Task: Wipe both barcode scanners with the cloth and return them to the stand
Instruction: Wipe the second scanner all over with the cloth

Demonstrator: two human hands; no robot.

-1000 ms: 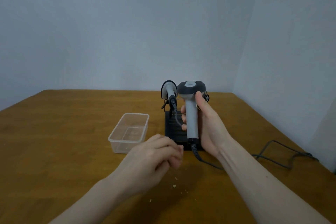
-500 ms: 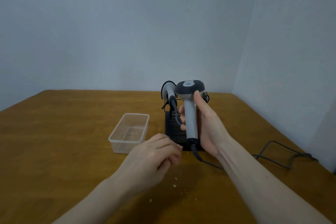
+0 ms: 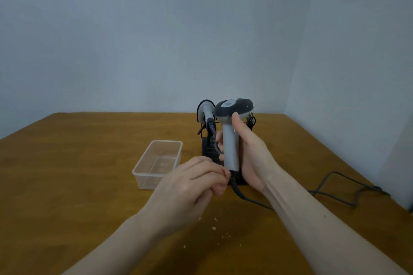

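While the right hand (image 3: pixel 250 154) holds one barcode scanner (image 3: pixel 232 131) upright at the middle of the head view, its grip is wrapped round the pale handle — thumb up along the near side just under the dark head, fingertips showing on the far left side of the handle. A dark cable (image 3: pixel 252 200) leaves the bottom of that handle, passes behind the right forearm and comes out again toward the right edge of the frame, where it lies looped on the worktop (image 3: pixel 67 174). The left hand (image 3: pixel 192 187) sits just below and left of the scanner's base, fingers curled in, with the fingertips right at the point where the cable meets the handle; whether they pinch the cable, or hold anything at all, I cannot tell. No cloth can be made out in either hand.

Behind the held scanner, the second scanner (image 3: pixel 206 114) hangs in the black stand (image 3: pixel 209 150), head up and its coiled lead running down in front of the stand — the stand itself is partly hidden by the right hand. Left of the stand, near it but apart, stands a clear plastic tub (image 3: pixel 156 165). A few pale crumbs (image 3: pixel 214 227) lie scattered on the worktop in the lower middle of the frame, between the two forearms.
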